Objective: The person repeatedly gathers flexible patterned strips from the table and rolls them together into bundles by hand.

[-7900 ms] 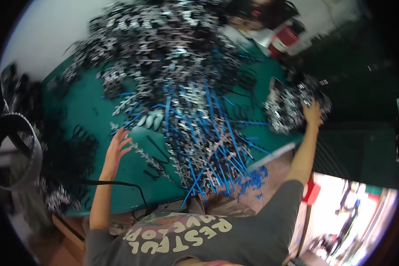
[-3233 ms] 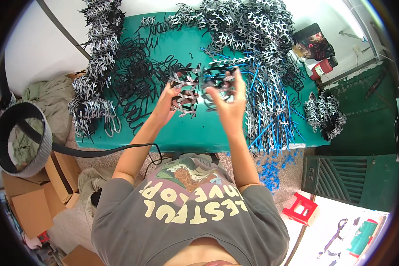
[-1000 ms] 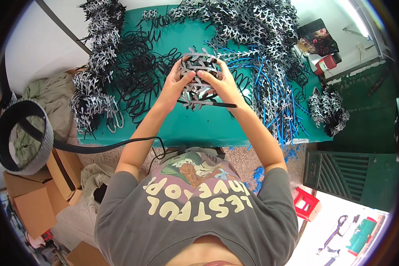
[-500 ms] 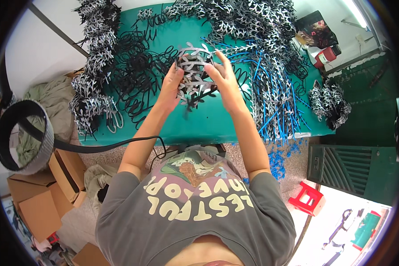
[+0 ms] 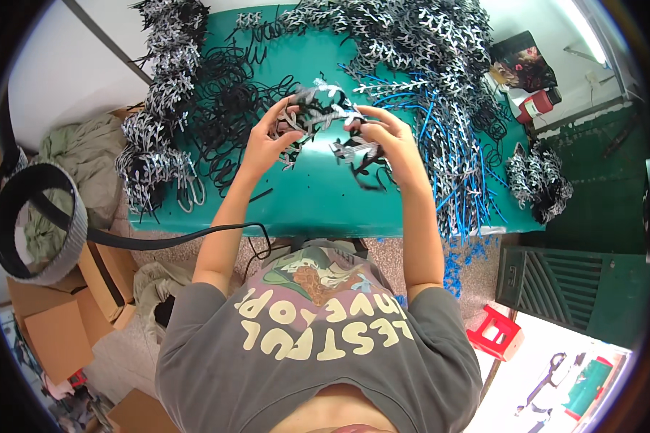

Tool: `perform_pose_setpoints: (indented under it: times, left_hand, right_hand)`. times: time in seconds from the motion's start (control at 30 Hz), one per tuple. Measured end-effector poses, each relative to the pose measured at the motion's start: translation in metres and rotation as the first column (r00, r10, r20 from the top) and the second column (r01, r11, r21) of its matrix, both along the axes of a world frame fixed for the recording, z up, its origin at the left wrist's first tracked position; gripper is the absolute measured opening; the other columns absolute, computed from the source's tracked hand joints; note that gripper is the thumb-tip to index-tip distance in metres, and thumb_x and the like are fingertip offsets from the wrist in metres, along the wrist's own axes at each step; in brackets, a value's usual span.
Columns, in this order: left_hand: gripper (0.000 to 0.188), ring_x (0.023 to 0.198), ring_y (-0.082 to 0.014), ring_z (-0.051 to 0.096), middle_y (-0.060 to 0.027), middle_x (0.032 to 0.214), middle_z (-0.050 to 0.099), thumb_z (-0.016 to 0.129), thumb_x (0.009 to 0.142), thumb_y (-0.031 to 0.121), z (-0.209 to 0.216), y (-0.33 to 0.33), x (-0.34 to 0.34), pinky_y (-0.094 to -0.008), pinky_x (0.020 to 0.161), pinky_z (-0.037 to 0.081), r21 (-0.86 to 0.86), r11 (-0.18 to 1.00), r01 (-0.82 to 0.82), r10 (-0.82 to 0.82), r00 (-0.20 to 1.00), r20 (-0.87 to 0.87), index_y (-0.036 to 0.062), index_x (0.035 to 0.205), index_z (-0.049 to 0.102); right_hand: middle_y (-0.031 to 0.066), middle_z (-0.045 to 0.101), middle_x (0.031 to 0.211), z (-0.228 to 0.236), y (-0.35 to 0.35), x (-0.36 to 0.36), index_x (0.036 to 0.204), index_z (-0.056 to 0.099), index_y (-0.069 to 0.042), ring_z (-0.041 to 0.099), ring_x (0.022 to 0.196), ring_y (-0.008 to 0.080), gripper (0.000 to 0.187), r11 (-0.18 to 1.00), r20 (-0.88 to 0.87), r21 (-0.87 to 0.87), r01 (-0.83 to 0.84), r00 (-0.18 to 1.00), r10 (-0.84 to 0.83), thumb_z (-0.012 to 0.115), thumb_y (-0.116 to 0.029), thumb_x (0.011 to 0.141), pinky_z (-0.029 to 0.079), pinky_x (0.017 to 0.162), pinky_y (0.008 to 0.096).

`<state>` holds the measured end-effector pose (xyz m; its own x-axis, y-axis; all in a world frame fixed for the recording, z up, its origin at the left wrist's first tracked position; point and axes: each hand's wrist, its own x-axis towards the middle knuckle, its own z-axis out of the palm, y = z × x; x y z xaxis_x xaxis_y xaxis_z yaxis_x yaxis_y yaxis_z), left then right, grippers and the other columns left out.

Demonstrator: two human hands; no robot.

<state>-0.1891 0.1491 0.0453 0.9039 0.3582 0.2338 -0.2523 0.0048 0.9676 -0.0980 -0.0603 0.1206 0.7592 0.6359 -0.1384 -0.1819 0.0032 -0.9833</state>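
Note:
Between my hands, above the green table, a silver-and-black leaf-patterned strip arches in a loose bundle. My left hand pinches its left end, thumb and fingers closed on the leaves. The other end is gripped by my right hand, and leafy loops with a dark tail hang below those fingers. Behind my left hand lies a tangle of black cords. Close by my right hand, blue cords run among many silver leaf strips.
Piled leaf strips cover the table's far side, and a tall bunch lines its left edge. A coiled bundle sits at the right corner beside a red bottle. Cardboard boxes and a red stool stand on the floor.
My hands have moved apart, the right one toward the right. The compact leaf bundle between them has spread into an arch with hanging loops.

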Motion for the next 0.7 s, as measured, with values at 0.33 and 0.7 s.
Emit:
perform_pose_setpoints:
  times: [0.33, 0.7]
  left_hand:
    - [0.047, 0.085, -0.0097, 0.054, -0.0084, 0.109, 0.056, 0.06, 0.086, 0.02, 0.004, -0.01, -0.01, -0.0229, 0.072, 0.044, 0.142, 0.989, 0.026, -0.005, 0.99, -0.142, 0.001, 0.126, 0.045]
    - [0.045, 0.082, -0.0169, 0.062, -0.0084, 0.108, 0.056, 0.052, 0.09, 0.028, -0.001, -0.024, -0.002, -0.0238, 0.065, 0.047, -0.402, 0.916, -0.008, -0.039, 0.993, -0.108, 0.0032, 0.126, 0.043]
  right_hand:
    - [0.0024, 0.055, 0.076, -0.014, 0.033, -0.014, 0.108, 0.053, -0.002, 0.05, 0.065, 0.0086, 0.041, 0.969, 0.361, -0.125, 0.214, 0.919, -0.157, 0.063, -0.029, 0.079, 0.041, 0.052, 0.0238]
    - [0.016, 0.036, 0.118, -0.016, 0.046, -0.036, 0.137, 0.018, -0.005, 0.046, 0.105, 0.0255, 0.085, 0.932, 0.111, 0.079, 0.354, 0.926, -0.361, 0.07, -0.03, 0.074, 0.051, 0.069, 0.0333]
